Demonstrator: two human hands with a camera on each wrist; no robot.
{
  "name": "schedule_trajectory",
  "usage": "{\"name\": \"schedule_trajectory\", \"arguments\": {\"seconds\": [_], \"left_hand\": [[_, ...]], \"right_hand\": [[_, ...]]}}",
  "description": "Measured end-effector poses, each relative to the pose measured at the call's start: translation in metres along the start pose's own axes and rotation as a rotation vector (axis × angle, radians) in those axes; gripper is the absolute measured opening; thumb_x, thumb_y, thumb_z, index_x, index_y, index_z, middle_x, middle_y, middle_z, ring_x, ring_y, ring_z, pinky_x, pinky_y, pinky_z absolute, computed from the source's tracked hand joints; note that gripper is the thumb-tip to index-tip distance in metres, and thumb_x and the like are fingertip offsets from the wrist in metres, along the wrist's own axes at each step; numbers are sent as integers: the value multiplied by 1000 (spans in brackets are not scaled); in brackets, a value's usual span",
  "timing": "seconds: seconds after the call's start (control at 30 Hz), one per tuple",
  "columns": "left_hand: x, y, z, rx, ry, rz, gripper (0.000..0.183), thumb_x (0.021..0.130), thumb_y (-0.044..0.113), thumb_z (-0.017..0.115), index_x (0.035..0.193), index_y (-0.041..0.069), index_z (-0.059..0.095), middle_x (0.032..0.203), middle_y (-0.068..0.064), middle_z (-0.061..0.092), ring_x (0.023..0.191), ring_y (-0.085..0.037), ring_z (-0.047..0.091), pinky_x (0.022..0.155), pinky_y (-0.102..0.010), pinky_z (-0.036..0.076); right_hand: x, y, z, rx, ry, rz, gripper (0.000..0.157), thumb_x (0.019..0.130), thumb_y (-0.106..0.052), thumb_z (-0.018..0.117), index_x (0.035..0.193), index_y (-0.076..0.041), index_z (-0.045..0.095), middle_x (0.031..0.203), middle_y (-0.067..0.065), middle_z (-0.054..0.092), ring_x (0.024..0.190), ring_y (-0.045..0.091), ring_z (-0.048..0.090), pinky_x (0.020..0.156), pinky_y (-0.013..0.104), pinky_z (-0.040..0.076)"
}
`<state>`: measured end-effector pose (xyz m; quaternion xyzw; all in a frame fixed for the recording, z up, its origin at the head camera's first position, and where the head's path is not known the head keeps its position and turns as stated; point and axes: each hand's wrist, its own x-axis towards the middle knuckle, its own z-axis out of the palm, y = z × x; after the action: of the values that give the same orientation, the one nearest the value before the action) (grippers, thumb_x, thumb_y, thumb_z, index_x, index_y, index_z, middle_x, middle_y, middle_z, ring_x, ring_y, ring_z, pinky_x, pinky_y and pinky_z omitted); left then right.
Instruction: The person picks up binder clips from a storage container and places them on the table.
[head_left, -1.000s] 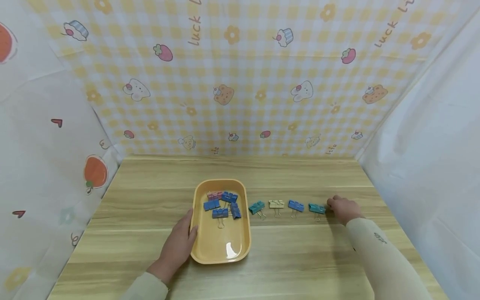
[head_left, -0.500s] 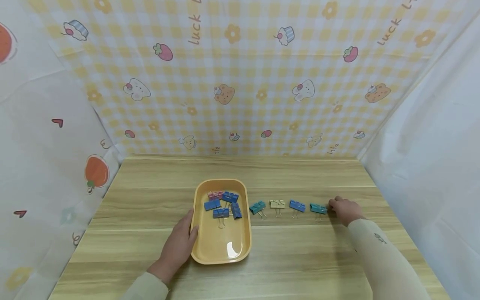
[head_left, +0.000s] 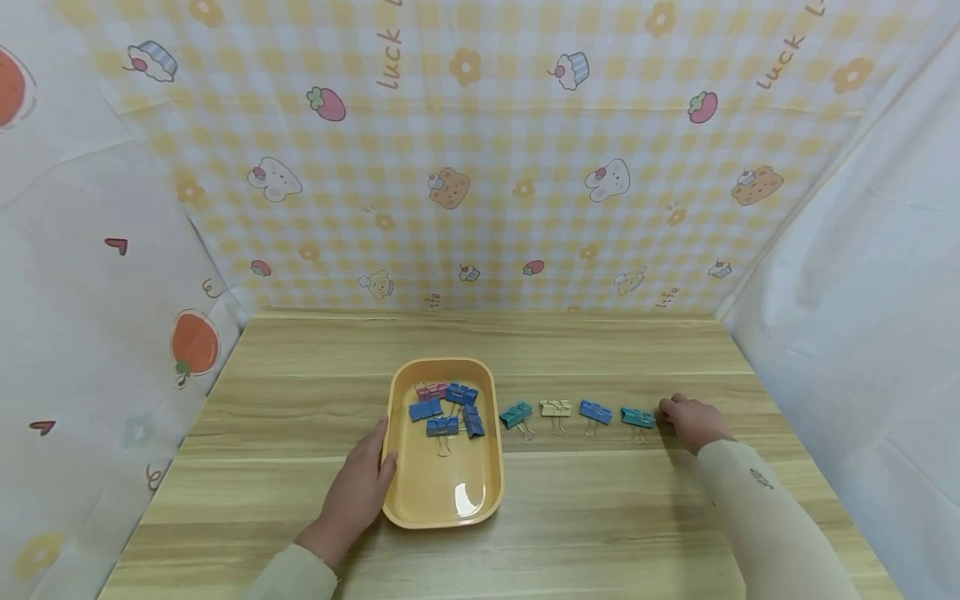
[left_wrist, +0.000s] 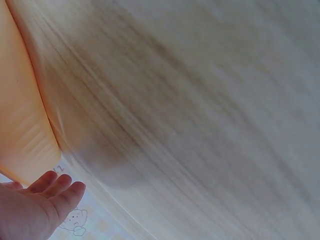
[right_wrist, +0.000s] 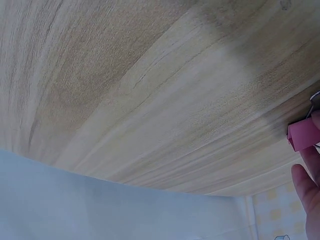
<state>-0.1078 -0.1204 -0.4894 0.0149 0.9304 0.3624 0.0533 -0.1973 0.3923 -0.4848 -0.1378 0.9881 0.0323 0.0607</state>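
Observation:
My left hand [head_left: 358, 483] holds the left side of a yellow tray [head_left: 442, 520], thumb at the rim and fingers along the outer wall. Inside the tray lie several binder clips, including a pink clip [head_left: 431, 390] and a blue clip [head_left: 442, 427]. At the right end of a row, my right hand [head_left: 693, 423] is low over the table, pinching a pink binder clip [right_wrist: 304, 134]. That clip shows in the right wrist view; the hand hides it from the head camera. Just left of these fingers lies a teal binder clip [head_left: 637, 417].
The row continues leftward with a blue clip [head_left: 596, 412], a pale yellow clip [head_left: 555, 408] and another teal clip [head_left: 516, 414] near the tray. A wood-grain table [head_left: 585, 525] is bounded by a checked cloth [head_left: 487, 225] behind and white sheets at both sides.
The head view has shifted very slightly. Both hands, the tray and the row of clips keep practically the same places.

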Motion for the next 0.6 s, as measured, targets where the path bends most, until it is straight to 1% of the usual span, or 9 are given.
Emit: {"name": "schedule_trajectory", "arguments": {"seconds": [0.2, 0.27, 0.33, 0.43, 0.53, 0.6], "left_hand": [[1, -1, 1, -4, -5, -11, 60, 103, 23, 43, 153, 0, 19, 151, -24, 34, 139, -41, 31, 112, -55, 28], [1, -2, 1, -2, -6, -16, 60, 103, 23, 43, 153, 0, 19, 151, -24, 33, 139, -42, 31, 112, -55, 28], [1, -2, 1, -2, -5, -15, 60, 103, 23, 43, 153, 0, 18, 150, -25, 34, 138, -42, 32, 111, -56, 29], [1, -3, 1, 1, 0, -7, 60, 103, 22, 43, 153, -1, 19, 150, -25, 34, 138, -43, 32, 111, -56, 29], [2, -4, 2, 1, -1, -2, 61, 103, 23, 43, 153, 0, 19, 151, -25, 33, 138, -42, 31, 111, -55, 29], [2, -4, 2, -2, -2, 3, 61, 103, 23, 43, 153, -1, 19, 150, -25, 34, 138, -42, 32, 111, -55, 29]], "right_hand": [[-3, -4, -3, 17, 0, 15, 25, 84, 9, 64, 104, -5, 65, 95, 11, 61, 75, 27, 63, 67, 46, 55], [-5, -6, -5, 39, 5, 20, 24, 85, 9, 63, 104, -6, 65, 98, 12, 62, 76, 27, 63, 67, 46, 55], [-6, -7, -7, 60, 19, 29, 23, 86, 9, 62, 104, -5, 65, 100, 13, 62, 78, 29, 63, 68, 47, 55], [-6, -9, -10, 91, 47, 44, 24, 88, 9, 60, 109, -2, 64, 108, 18, 62, 84, 34, 64, 70, 50, 55], [-5, -10, -11, 107, 73, 67, 28, 89, 5, 61, 117, 1, 62, 115, 23, 60, 90, 40, 64, 71, 52, 55], [-3, -11, -12, 132, 86, 87, 29, 90, 1, 62, 119, 2, 61, 118, 24, 58, 91, 42, 63, 71, 53, 55]]}}
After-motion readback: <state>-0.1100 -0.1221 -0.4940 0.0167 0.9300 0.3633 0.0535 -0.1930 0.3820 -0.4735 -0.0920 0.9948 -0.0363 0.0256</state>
